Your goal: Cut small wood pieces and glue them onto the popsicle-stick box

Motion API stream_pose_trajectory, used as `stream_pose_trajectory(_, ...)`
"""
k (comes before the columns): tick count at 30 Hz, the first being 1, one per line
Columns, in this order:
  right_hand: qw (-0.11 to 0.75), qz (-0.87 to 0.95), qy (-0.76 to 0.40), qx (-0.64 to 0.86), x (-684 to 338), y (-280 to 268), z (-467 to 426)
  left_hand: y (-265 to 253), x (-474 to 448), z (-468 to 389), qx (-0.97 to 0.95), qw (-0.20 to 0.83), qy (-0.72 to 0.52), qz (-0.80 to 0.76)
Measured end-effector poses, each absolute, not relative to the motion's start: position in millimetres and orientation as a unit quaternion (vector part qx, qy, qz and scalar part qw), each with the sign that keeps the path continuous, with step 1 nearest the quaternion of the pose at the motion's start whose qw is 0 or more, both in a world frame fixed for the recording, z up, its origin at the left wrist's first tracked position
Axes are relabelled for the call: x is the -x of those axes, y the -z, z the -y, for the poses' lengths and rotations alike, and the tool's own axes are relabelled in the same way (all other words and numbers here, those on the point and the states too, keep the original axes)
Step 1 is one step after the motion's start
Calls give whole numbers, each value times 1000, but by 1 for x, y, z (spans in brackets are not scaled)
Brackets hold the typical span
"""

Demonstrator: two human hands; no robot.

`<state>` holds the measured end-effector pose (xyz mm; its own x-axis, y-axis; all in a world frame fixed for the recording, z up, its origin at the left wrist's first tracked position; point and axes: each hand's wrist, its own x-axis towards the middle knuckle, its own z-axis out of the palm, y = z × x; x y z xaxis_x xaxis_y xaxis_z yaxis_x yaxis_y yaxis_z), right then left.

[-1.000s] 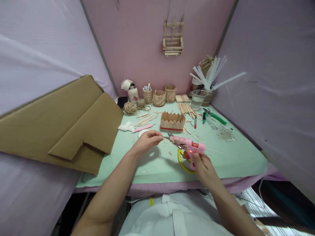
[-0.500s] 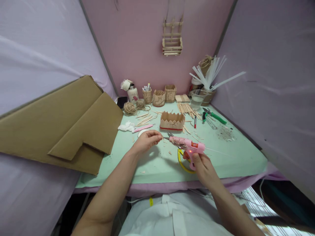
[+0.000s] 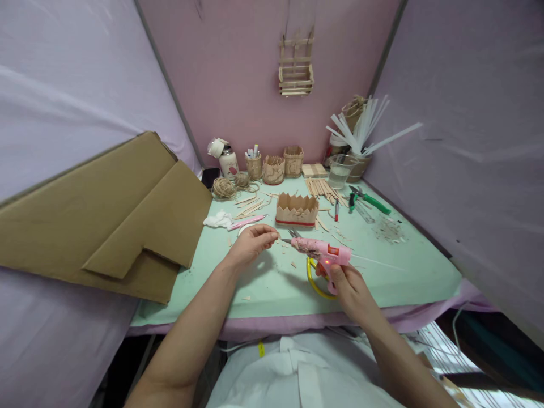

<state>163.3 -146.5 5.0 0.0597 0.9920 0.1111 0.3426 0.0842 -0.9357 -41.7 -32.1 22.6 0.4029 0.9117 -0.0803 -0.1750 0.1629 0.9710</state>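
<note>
A pink glue gun [image 3: 321, 250] is in my right hand [image 3: 346, 286], its small light glowing and its nozzle pointing left. A clear glue stick trails from its back end. My left hand [image 3: 257, 241] is closed in a pinch close to the nozzle, on a small wood piece [image 3: 279, 236] whose shape is mostly hidden by the fingers. Under the glue gun lie scissors with yellow handles [image 3: 312, 280], partly covered. Just beyond both hands stands a box with a zigzag top edge and a red band [image 3: 296, 212].
Wooden sticks [image 3: 325, 190], wood chips and a red marker [image 3: 336, 211] lie on the green table. Green-handled pliers [image 3: 374, 203] and a cup of water [image 3: 339, 173] are at right. Twine balls [image 3: 223, 188] sit at back left, near a large cardboard sheet [image 3: 127, 221].
The glue gun has shifted very slightly to the left. The hands otherwise hold nearly the same pose, with the nozzle still beside the left fingertips.
</note>
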Motion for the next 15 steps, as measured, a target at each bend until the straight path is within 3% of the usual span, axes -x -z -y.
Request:
stream_pose_trajectory(5,411,607,-307,607,-178,-2,144,-24,43,30,-478,667,-432,-374)
stream_pose_trajectory(9,384,632,-160,653,-220,-8,137,-26,44,29,-458,665,-444,-388)
stream_pose_trajectory(15,114,611,130,772,-293,11,129,-26,43,31,-460,668,-436,-391)
